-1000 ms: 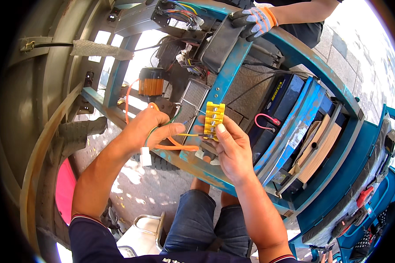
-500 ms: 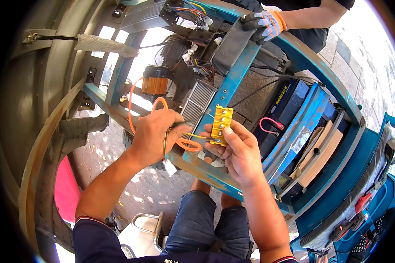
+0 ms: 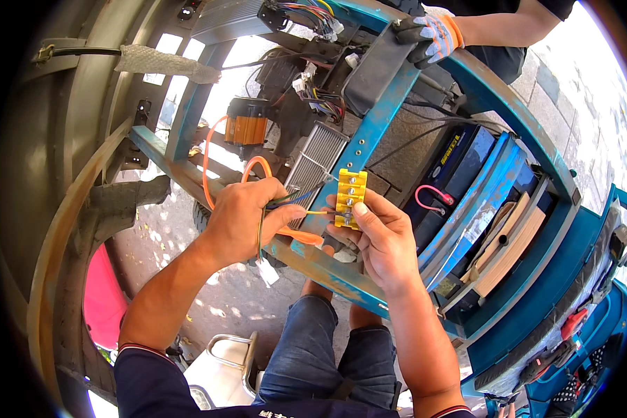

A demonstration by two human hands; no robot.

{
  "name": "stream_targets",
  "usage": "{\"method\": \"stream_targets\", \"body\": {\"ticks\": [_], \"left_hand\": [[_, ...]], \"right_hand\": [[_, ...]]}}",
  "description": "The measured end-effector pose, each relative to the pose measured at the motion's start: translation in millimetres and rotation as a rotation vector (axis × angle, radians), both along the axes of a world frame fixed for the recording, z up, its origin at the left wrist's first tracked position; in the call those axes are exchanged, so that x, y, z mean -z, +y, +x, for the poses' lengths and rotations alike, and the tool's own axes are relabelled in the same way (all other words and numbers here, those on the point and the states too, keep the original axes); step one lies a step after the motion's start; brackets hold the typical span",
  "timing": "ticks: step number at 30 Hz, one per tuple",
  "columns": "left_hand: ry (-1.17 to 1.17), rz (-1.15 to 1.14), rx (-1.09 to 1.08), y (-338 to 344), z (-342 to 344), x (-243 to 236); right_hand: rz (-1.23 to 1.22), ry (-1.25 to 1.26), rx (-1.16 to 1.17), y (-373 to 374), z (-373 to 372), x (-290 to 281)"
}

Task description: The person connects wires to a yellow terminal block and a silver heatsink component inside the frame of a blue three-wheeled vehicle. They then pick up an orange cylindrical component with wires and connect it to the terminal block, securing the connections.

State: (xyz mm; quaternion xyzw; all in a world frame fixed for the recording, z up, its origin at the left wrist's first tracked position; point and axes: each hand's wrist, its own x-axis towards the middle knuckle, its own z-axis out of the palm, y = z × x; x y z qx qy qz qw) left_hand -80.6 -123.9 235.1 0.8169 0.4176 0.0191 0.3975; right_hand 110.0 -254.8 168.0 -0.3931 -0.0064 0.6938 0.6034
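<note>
Yellow terminal block [image 3: 352, 187]: one, roughly upright, row of screw terminals facing up; held above the blue frame [image 3: 370, 134], in the right hand [image 3: 383, 240]; grip closed, thumb on the block's lower right edge, fingers behind.

Yellow wire [image 3: 316, 212]: one, running from the left hand [image 3: 247, 216] to the block's left side near its lower end; dark tip at the block, how firmly fixed cannot be told.

Dark blue wire [image 3: 299, 197]: pinched in the left hand, thumb and fingers closed on it; now stretches toward the block, where half a second ago only a short dark stub showed past the fingers; its end looks near the block's upper left side, contact not visible; by judgement, a second lead thus lies ready beside the block, not yet joined.

White plug [image 3: 267, 272]: hanging below the left hand on thin leads; block and right-hand grip little altered since the previous view.

Surroundings: orange cable [image 3: 258, 160], looped behind the left hand; finned metal unit [image 3: 320, 152], behind the wires; orange-and-black cylinder [image 3: 246, 131], farther left; battery [image 3: 460, 164] with pink lead [image 3: 429, 188], to the right; black box [image 3: 376, 73], beyond; co-worker's gloved hand [image 3: 432, 36], resting at the box's far corner.
</note>
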Motion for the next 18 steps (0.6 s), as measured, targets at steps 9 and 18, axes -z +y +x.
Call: {"method": "stream_targets", "body": {"ticks": [9,18], "left_hand": [[0.206,-0.079,-0.007,13.3,0.7,-1.8],[-0.238,0.123,0.152,27.9,1.6,11.4]], "right_hand": [[0.03,-0.144,-0.045,5.8,-9.2,-0.6],[-0.058,-0.142,-0.066,16.3,-0.3,-2.9]]}}
